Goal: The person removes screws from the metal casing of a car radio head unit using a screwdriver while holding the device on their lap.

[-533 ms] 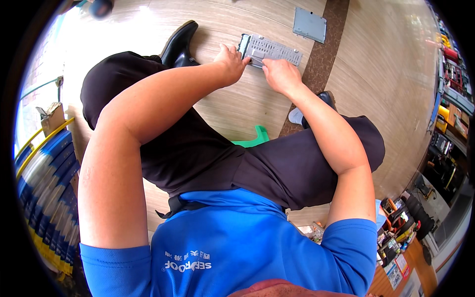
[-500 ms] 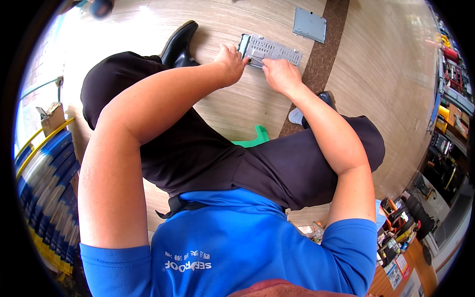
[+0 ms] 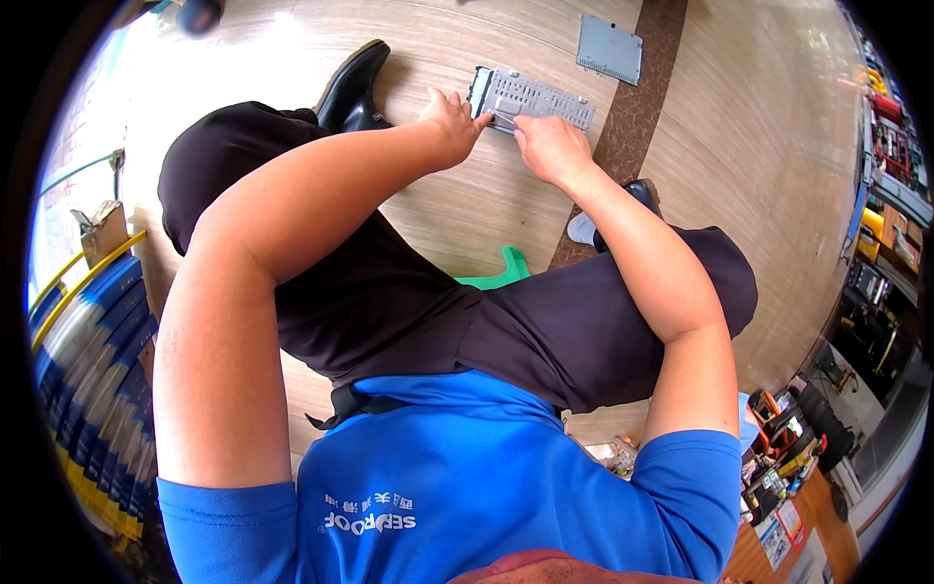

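Note:
A flat grey metal unit with rows of slots [image 3: 550, 100] lies on the floor ahead of me, a pale green strip along its left end. At its near left corner is my left hand [image 3: 450, 129], fingers spread and one fingertip touching the edge. My right hand [image 3: 556, 150] is closed in a pinch at the unit's near edge. Whatever those fingers grip is too small to make out. Beyond the unit, to the right, a separate grey metal cover [image 3: 609, 49] rests on the floor.
Below me shows part of a green plastic stool [image 3: 506, 270], between my legs. My black boot [image 3: 352, 90] stands left of the unit. A dark floor strip [image 3: 623, 127] runs past its right end. Blue packages [image 3: 97, 380] fill a yellow rack at left; cluttered shelves [image 3: 890, 224] line the right.
Both hands stay at the unit with barely any shift. The unit and the cover lie where they were.

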`<state>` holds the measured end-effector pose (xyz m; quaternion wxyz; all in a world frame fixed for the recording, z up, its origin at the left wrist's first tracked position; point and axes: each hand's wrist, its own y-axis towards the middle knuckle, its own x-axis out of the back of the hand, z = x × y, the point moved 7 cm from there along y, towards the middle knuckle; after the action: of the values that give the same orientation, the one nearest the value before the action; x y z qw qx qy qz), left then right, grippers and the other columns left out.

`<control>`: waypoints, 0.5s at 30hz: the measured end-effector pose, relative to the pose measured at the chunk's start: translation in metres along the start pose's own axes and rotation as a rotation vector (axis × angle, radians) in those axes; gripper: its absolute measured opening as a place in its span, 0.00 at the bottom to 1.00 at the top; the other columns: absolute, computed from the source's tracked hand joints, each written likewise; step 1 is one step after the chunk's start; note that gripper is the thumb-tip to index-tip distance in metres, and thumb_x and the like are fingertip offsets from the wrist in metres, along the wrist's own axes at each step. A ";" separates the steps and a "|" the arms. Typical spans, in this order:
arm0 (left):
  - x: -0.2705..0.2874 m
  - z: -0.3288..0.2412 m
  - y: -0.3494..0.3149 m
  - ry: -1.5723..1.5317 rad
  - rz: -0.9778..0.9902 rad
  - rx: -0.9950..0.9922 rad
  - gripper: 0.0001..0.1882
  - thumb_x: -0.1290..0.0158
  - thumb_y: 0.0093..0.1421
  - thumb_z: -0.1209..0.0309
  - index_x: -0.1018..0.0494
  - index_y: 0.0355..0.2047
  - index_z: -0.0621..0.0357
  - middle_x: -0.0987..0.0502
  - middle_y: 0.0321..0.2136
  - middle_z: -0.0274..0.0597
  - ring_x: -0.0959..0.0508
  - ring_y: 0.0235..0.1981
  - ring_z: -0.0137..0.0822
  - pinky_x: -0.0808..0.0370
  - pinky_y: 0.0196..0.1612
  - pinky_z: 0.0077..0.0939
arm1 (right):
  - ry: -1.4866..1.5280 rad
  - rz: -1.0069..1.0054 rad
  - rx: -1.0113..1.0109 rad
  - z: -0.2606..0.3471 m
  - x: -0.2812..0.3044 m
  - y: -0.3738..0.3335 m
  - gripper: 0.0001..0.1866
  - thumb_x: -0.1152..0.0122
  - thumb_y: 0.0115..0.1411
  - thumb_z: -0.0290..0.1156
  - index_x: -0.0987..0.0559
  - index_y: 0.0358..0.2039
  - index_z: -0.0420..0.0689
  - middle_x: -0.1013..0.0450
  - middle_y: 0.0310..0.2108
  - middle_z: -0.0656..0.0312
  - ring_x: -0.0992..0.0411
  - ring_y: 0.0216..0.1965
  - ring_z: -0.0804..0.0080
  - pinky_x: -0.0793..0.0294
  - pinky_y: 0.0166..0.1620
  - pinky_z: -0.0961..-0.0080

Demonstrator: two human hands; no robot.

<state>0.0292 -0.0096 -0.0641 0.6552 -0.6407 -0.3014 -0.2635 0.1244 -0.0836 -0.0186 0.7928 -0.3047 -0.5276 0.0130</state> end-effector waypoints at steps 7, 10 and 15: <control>0.001 0.000 0.000 0.016 0.023 -0.011 0.34 0.58 0.68 0.64 0.54 0.73 0.50 0.38 0.66 0.54 0.41 0.68 0.56 0.43 0.62 0.68 | -0.225 -0.072 0.128 -0.001 -0.010 0.004 0.12 0.50 0.66 0.36 0.21 0.45 0.48 0.22 0.32 0.52 0.22 0.36 0.52 0.22 0.40 0.56; 0.005 0.000 -0.001 0.016 0.037 -0.015 0.34 0.59 0.68 0.64 0.54 0.73 0.49 0.38 0.66 0.54 0.41 0.68 0.56 0.43 0.62 0.68 | -0.299 -0.116 0.168 -0.001 -0.011 0.004 0.12 0.51 0.67 0.36 0.23 0.45 0.47 0.22 0.31 0.52 0.21 0.36 0.53 0.21 0.39 0.57; 0.002 0.001 0.000 0.007 0.037 -0.005 0.34 0.59 0.68 0.63 0.54 0.73 0.49 0.38 0.66 0.54 0.40 0.68 0.56 0.43 0.61 0.68 | -0.265 -0.014 0.096 0.008 -0.014 0.005 0.12 0.51 0.67 0.36 0.24 0.46 0.46 0.22 0.32 0.50 0.21 0.39 0.52 0.22 0.40 0.55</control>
<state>0.0306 -0.0089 -0.0628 0.6594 -0.6468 -0.2865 -0.2544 0.1125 -0.0810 -0.0308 0.7300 -0.2583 -0.6286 0.0731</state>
